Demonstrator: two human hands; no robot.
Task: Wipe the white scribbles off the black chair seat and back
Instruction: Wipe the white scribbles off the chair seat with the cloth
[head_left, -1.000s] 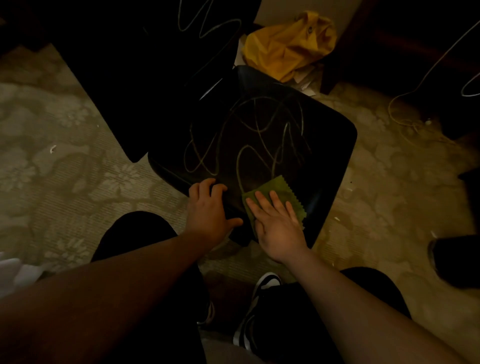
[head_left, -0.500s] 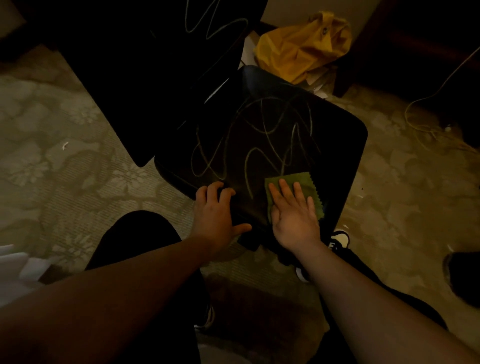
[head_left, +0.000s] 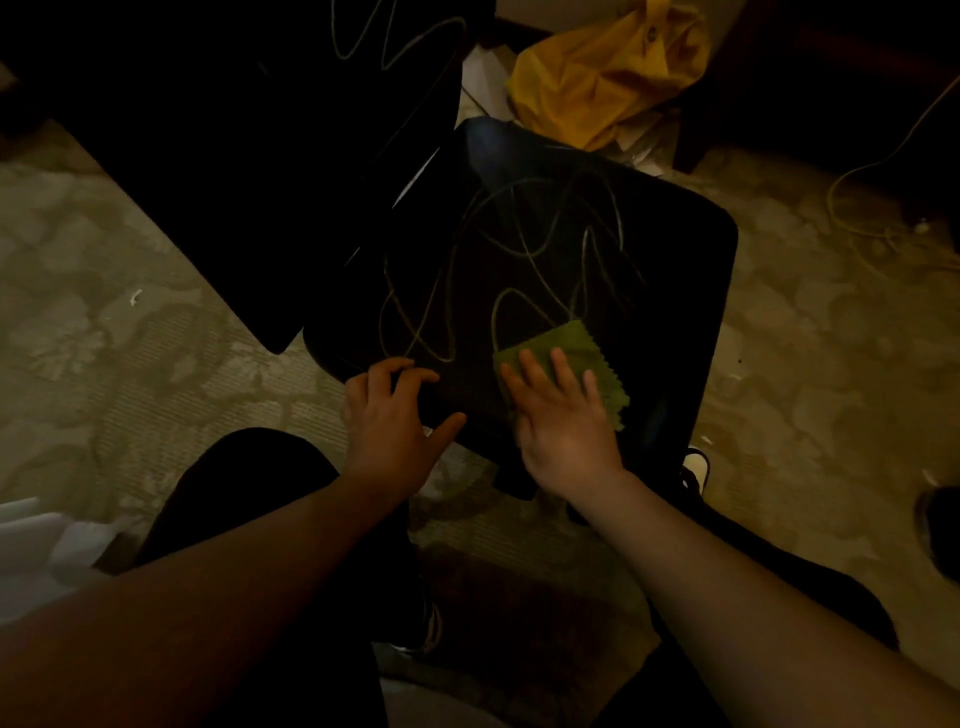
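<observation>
Slid slightly right with cloth (head_left: 574, 358) — right hand (head_left: 563, 421) flat, pressing it onto seat (head_left: 670, 291), left hand (head_left: 387, 415) spread at edge, scribbles (head_left: 519, 260) remaining

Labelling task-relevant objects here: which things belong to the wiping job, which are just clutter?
Job:
chair seat
chair back
white scribbles
green cloth, pressed flat by the right hand
left hand, resting on the seat's front edge

Lying about:
yellow bag
cord on the carpet
</observation>
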